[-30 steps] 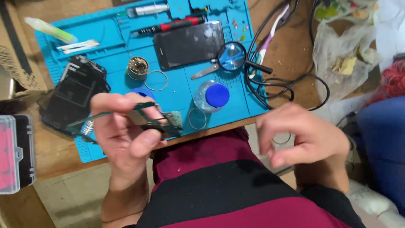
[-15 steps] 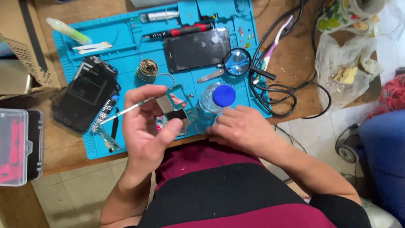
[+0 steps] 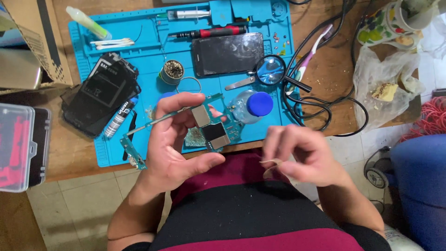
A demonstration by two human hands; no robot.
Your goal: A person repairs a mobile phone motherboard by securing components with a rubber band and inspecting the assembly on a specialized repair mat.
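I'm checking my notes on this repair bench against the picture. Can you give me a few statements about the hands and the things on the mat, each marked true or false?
1. The left hand holds a green circuit board with metal shields. True.
2. The right hand grips the red-handled screwdriver. False: the screwdriver lies on the blue work mat; the right hand pinches a small pale strip.
3. The round black-handled magnifying glass lies right of the dark phone screen. True.
4. The clear bottle with a blue cap stands on the floor. False: it is on the mat.
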